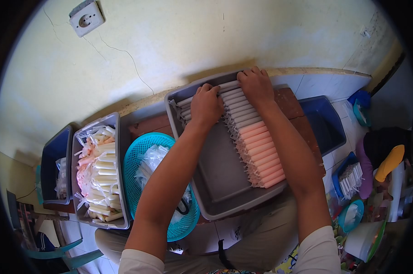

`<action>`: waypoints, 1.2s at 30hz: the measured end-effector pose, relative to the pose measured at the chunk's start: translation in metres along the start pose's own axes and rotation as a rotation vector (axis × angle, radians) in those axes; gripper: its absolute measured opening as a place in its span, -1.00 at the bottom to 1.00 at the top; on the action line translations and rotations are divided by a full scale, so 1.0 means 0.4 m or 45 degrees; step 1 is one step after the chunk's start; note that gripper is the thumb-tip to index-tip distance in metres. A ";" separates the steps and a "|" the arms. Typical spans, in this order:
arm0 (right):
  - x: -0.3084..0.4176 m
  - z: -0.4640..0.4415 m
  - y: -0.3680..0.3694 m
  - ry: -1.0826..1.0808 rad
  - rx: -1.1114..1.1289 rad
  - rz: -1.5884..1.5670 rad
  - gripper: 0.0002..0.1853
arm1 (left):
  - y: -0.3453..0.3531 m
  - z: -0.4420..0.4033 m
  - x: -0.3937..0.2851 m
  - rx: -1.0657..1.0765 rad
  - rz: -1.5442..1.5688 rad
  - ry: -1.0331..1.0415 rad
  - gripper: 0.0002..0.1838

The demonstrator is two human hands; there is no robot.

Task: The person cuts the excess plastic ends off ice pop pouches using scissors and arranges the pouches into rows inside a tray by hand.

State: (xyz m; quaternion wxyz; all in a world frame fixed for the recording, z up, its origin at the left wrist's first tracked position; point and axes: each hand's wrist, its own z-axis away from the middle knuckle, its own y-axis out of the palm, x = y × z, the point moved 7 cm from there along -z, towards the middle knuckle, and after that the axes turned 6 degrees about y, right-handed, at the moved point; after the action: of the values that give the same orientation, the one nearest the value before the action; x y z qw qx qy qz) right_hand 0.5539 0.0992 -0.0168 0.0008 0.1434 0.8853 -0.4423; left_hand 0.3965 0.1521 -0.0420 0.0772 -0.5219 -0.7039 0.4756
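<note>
A grey tray (224, 168) lies before me with a row of slim filled plastic tubes in it. The nearer ones are pink tubes (260, 153), and the farther ones are grey-brown tubes (239, 107); their twisted plastic ends face left. At the tray's far edge my left hand (206, 105) is closed at the left end of a grey-brown tube (229, 85). My right hand (256, 87) has its fingers curled over the right end of that tube, by the rim. More grey-brown tubes (184, 109) lie to the left, partly hidden behind my left hand.
Left of the tray stand a turquoise basket (130, 160) with clear plastic bags, a bin (120, 171) of cream and pink tubes, and a dark blue bin (56, 150). A blue tub (323, 123) is at right. A person in dark clothing (384, 141) sits far right.
</note>
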 end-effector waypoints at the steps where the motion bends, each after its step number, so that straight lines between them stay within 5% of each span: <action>1: 0.002 0.000 0.000 0.009 -0.016 0.003 -0.86 | 0.000 0.001 -0.001 0.000 -0.001 0.002 -0.59; 36: -0.019 0.002 0.013 0.134 0.036 -0.261 -0.78 | 0.003 0.010 0.006 0.072 0.022 -0.026 -0.51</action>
State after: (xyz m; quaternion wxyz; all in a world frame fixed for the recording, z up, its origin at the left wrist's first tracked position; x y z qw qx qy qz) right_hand 0.5623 0.0997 -0.0204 -0.0928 0.0751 0.8878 -0.4446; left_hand 0.3940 0.1516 -0.0460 0.0806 -0.5208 -0.6864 0.5011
